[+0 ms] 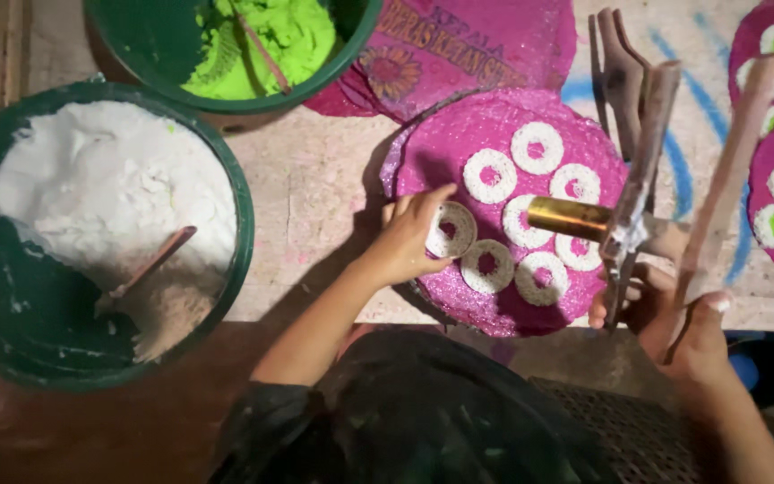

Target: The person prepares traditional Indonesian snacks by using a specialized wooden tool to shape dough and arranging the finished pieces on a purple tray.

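The right hand point(687, 309) is closed around the wooden handles of a scissor-like press tool with a brass cylinder point(624, 224), whose tube points left over the round magenta woven mat point(494, 121). The left hand point(409, 237) pinches a white ring of dough in a round mould point(451, 229) at the mat's left side, fingers curled, forearm reaching up from the near edge. Seven more white dough rings point(537, 147) lie just right of it. Far left sits a large green tub of white paste point(91, 193), beyond it a green tub of bright green paste point(266, 40).
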